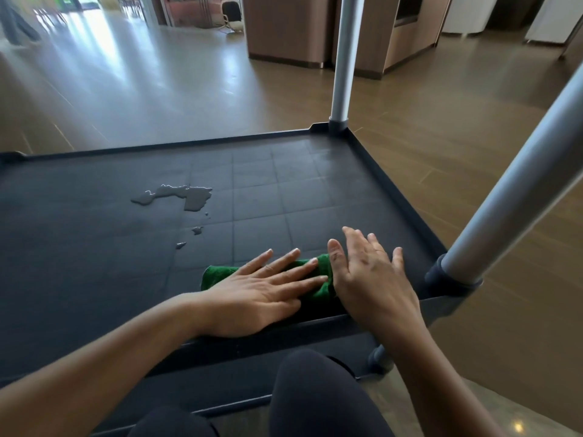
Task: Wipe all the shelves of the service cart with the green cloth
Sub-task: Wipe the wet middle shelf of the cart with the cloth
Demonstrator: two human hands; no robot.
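Left hand (258,294), right hand (369,275) flat on green cloth (217,276)

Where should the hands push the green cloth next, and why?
Probably slide the green cloth away and to the left, into the puddle. The left hand presses flat on it and the right hand lies open at its right end, near the front right corner of the shelf. The water is unwiped, with small drops in between.
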